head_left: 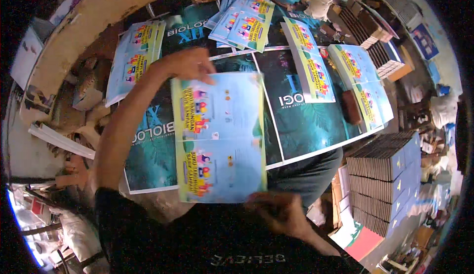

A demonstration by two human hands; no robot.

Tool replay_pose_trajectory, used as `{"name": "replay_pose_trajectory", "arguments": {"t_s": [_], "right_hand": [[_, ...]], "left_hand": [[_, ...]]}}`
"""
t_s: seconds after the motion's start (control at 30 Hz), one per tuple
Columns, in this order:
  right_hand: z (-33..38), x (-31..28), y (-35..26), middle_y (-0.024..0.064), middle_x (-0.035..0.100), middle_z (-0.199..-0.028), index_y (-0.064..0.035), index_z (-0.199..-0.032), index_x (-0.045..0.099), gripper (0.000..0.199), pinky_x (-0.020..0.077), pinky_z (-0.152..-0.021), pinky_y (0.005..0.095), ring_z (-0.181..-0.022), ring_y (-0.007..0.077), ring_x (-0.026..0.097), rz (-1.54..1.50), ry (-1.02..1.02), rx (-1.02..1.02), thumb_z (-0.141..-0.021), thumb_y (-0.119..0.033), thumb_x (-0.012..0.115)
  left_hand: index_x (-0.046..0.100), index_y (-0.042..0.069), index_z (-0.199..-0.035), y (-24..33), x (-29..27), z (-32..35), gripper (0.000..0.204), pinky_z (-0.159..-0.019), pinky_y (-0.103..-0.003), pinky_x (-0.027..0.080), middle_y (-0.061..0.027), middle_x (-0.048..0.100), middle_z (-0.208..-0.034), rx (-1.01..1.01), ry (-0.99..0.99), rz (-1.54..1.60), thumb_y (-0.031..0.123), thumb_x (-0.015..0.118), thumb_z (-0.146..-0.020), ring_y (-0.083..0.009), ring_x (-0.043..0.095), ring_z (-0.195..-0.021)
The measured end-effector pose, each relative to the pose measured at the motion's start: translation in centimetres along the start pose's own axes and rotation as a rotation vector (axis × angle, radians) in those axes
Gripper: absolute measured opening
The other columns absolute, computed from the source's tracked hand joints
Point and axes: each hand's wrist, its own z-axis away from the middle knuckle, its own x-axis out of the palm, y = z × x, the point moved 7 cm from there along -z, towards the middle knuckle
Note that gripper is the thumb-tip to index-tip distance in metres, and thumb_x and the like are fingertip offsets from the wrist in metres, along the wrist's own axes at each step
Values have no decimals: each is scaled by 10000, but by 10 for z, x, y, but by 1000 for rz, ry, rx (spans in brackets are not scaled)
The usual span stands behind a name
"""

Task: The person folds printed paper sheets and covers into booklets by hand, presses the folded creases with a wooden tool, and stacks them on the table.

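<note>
The blue sheet [219, 136] is long from the far side to the near side — one short edge points away from the person, the other toward them. It sits above the dark posters [306, 111] on the desk. The left hand [190, 64] reaches out and pinches the far edge. The right hand [281, 212] is bent close — its grip is closed on the near edge.

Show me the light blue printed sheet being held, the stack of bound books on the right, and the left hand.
light blue printed sheet [219, 136], head view, middle of the sheet
stack of bound books [382, 182], head view, its spine side
left hand [190, 64], head view, back of the hand
</note>
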Motion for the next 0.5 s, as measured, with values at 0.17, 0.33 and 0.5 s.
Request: {"name": "replay_pose_trajectory", "arguments": {"t_s": [0.17, 0.33, 0.5], "right_hand": [[-50, -96, -64, 190, 586, -1281, -14, -1359, 456, 680, 462, -972, 452, -1159, 344, 583, 732, 554, -319, -765, -110, 773], [-73, -120, 25, 127, 633, -1182, -3, -1372, 446, 688, 486, -917, 375, -1060, 197, 617, 80, 111, -11, -801, -157, 797], [-45, -142, 6, 53, 701, -932, 23, -1054, 680, 191, 480, -724, 246, -860, 94, 618, 83, 176, -63, -910, -103, 680]], "left_hand": [[686, 23, -754, 124, 50, -118, 255, -595, -409, 493, -141, 637, -627, 519, -208, -286, 272, 733, -728, -308, 614, -588], [689, 66, -860, 222, 74, -117, 224, -863, -434, 501, -133, 707, -902, 443, -111, -508, 246, 731, -733, -314, 673, -920], [533, 101, -1334, 181, 19, -15, 582, -1095, -447, 365, -153, 514, -1386, -9, 766, -239, 215, 734, -800, -301, 486, -1284]]}}
